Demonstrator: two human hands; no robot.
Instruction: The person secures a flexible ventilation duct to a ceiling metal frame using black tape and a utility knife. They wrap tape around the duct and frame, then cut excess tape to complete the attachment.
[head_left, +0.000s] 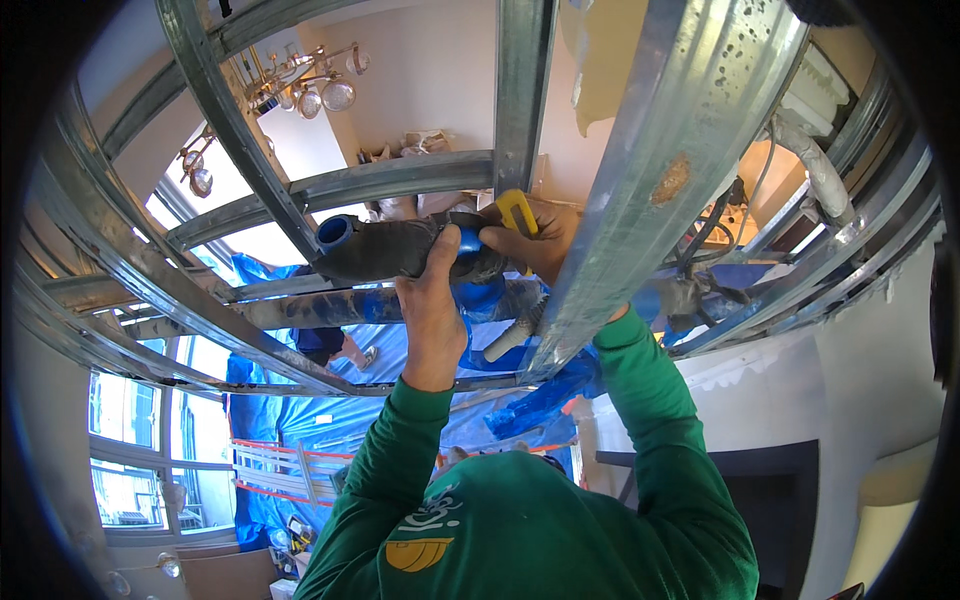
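A pipe wrapped in black foam insulation (375,250) runs between the metal framing in front of me. Its open blue end (336,232) points left, and a blue stretch shows between my hands where the black covering is parted. My left hand (432,315) is closed on the insulated pipe, thumb pressed on top. In my right hand (545,240) is a yellow utility knife (516,212), held against the right part of the pipe; its blade is hidden. The right wrist passes behind a wide metal stud (660,170).
Curved metal tracks (390,180) and an upright stud (522,90) frame the work. A grey corrugated hose (515,328) hangs below the pipe. Blue sheeting (390,350) covers the floor, where another person's leg (350,350) shows. Glass-globe lamps (338,95) hang at upper left.
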